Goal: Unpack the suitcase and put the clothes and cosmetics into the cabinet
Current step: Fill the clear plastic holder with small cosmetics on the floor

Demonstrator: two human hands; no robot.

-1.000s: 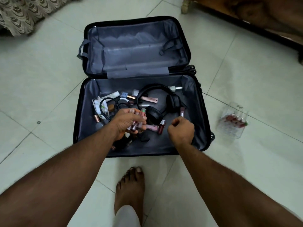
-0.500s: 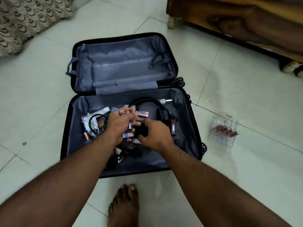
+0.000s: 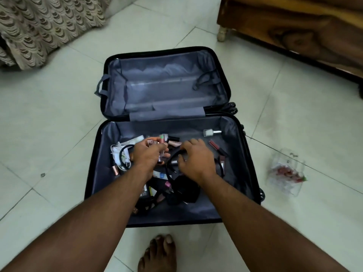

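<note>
Your right hand [image 3: 196, 160] has moved left onto the black plastic headphones [image 3: 172, 160], curling round their band. Your left hand [image 3: 150, 156] clutches several small pink cosmetic tubes [image 3: 162, 140]; overfilled, 1 could slip back into the open black hard-shell suitcase [image 3: 241, 154].

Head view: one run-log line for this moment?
suitcase open | left hand grips cosmetics | right hand on headphones

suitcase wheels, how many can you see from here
3. Two black wheels sit together at the hinge on the suitcase's right side, and one wheel shows at its near right corner. Others may be hidden underneath the shell.
</note>
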